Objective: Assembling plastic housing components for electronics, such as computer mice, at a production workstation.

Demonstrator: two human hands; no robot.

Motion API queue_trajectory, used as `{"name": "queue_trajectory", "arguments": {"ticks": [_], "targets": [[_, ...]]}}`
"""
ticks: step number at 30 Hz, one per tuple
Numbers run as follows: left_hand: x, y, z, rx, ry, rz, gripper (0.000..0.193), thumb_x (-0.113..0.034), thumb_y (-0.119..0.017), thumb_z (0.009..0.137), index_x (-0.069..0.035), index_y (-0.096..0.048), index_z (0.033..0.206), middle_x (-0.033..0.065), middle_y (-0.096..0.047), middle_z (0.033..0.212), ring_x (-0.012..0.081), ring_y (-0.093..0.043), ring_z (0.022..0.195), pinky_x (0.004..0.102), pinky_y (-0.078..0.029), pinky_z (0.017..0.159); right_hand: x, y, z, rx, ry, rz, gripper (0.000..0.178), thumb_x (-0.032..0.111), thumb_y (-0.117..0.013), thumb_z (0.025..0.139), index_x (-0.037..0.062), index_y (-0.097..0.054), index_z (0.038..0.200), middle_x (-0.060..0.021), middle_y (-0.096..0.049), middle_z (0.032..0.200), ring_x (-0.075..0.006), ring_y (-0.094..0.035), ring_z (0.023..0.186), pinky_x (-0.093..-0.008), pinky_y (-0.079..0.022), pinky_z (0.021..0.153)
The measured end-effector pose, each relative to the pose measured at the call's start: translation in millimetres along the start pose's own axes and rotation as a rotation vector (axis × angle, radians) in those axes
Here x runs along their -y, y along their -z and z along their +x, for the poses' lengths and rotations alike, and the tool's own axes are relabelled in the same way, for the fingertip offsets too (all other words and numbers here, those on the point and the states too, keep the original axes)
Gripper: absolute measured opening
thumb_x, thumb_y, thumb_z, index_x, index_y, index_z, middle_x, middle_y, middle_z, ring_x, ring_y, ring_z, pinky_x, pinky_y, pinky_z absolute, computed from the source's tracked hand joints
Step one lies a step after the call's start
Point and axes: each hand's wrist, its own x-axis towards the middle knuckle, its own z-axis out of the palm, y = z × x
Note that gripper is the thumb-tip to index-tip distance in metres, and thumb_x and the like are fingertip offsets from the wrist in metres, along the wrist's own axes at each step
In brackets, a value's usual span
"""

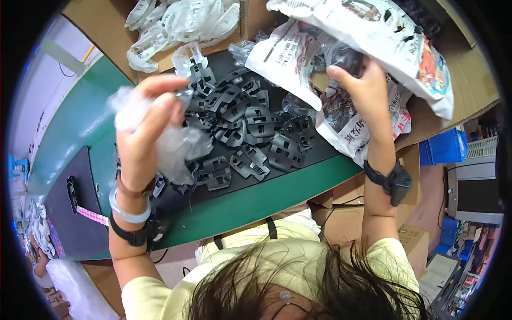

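Note:
My left hand (143, 133), raised over the left of the bench, is closed on a crumpled clear plastic bag (184, 152) that hangs down from its fingers. In my right hand (368, 88) is a dark part in clear film (345, 57), held at the mouth of a printed white plastic bag (282, 56). The fingers on its far side are partly hidden. Between my hands lies a pile of dark grey moulded plastic parts (261, 121) with rectangular openings. A pale translucent part (188, 57) stands at the far end of this pile.
A black mat (320, 157) covers part of the green bench (266, 193). At the far left, a cardboard box (106, 26) holds several white translucent parts (197, 21). Another carton (464, 101) stands under the printed bags at right. A black strip-shaped part (72, 191) lies at left.

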Motion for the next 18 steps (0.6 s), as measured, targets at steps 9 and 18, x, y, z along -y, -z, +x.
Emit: {"name": "queue_trajectory", "arguments": {"ticks": [9,18], "targets": [[6.1,-35.0,47.9,0.298,-0.133,0.162,0.028,-0.015,-0.066,0.080,-0.001,-0.060,0.104,0.0015,-0.062,0.088,0.0069,-0.053,0.077,0.0220,-0.043,0.070,56.0,-48.7,-22.4,0.484,-0.128,0.807,0.034,0.025,-0.060,0.087,0.0096,-0.041,0.111,-0.0058,-0.056,0.098,-0.0112,-0.058,0.083,-0.0232,-0.053,0.054],[0.6,-12.2,25.8,0.072,0.068,0.211,0.012,-0.012,-0.064,0.082,-0.004,-0.058,0.088,-0.0036,-0.055,0.081,0.0047,-0.048,0.073,0.0192,-0.039,0.066,33.4,-76.8,-25.6,0.499,-0.006,1.283,0.021,0.027,-0.052,0.090,0.0075,-0.053,0.097,-0.0121,-0.041,0.128,-0.0206,-0.051,0.109,-0.0373,-0.049,0.087]]}}
